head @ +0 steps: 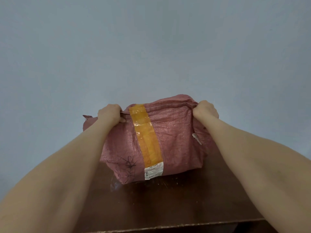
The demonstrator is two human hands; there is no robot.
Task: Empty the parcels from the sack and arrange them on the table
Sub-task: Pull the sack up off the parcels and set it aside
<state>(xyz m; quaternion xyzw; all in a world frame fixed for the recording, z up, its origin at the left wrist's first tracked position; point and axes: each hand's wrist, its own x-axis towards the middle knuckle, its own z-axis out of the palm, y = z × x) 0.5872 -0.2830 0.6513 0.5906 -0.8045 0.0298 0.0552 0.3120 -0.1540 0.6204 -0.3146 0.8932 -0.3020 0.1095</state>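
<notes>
Gripping the pink woven sack [168, 137] at ten and two o'clock, left hand [110, 115] and right hand [205, 109] clench its top seam above the brown table [168, 204].

Head-worn view, downward, near table [168, 207]

A sack [175, 140] sits on a table [168, 204], with a wall [151, 47] behind it. The left hand [110, 115] grips the sack's upper edge at its left end, the right hand [206, 110] at its right end. A tape strip [146, 132] runs down the sack left of its middle, with a label [154, 170] at the strip's lower end.
</notes>
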